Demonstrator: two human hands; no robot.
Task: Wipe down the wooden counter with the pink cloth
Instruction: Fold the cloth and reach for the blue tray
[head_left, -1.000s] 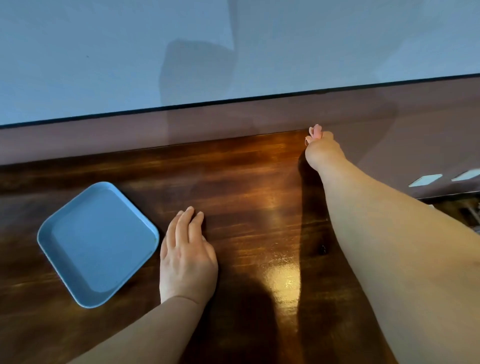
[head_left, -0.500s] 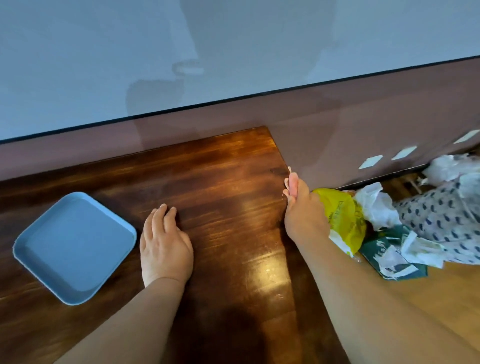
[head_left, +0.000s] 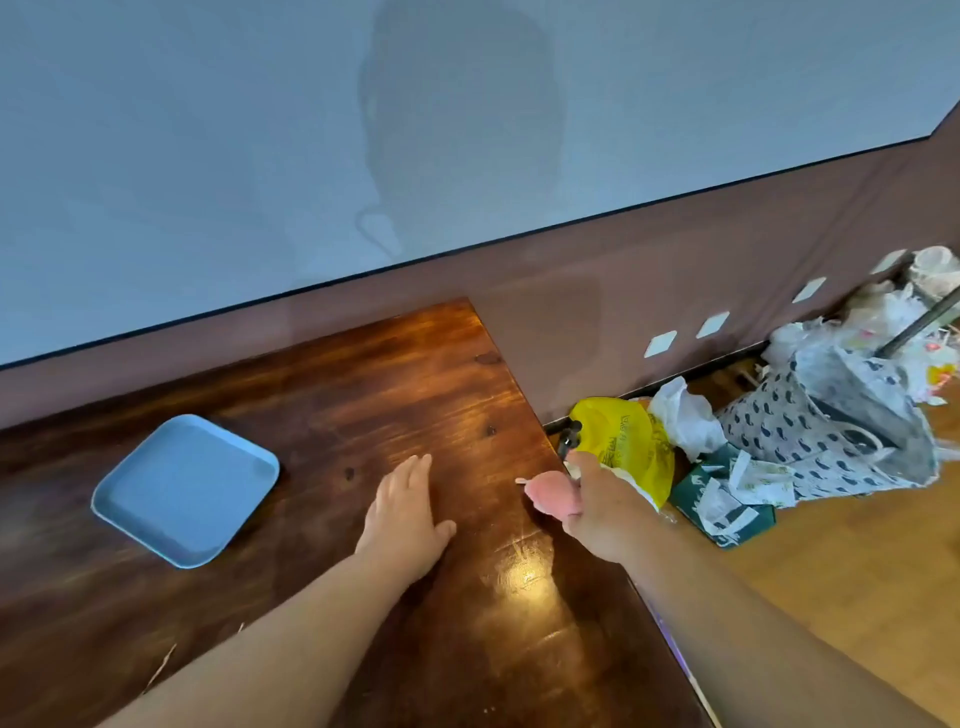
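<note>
One pink cloth (head_left: 553, 498) is bunched in the right hand (head_left: 602, 506), whose fingers curl round it at the right edge of the one wooden counter (head_left: 363, 374). The left hand (head_left: 402, 512) lies flat on the wood with fingers straight, holding nothing, near the single blue tray (head_left: 184, 488). On the floor beyond the edge lies one yellow bag (head_left: 623, 441) amid a heap of litter

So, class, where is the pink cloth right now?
In the head view, the pink cloth is bunched in the right hand at the wooden counter's right edge, right of the flat left hand.
</note>
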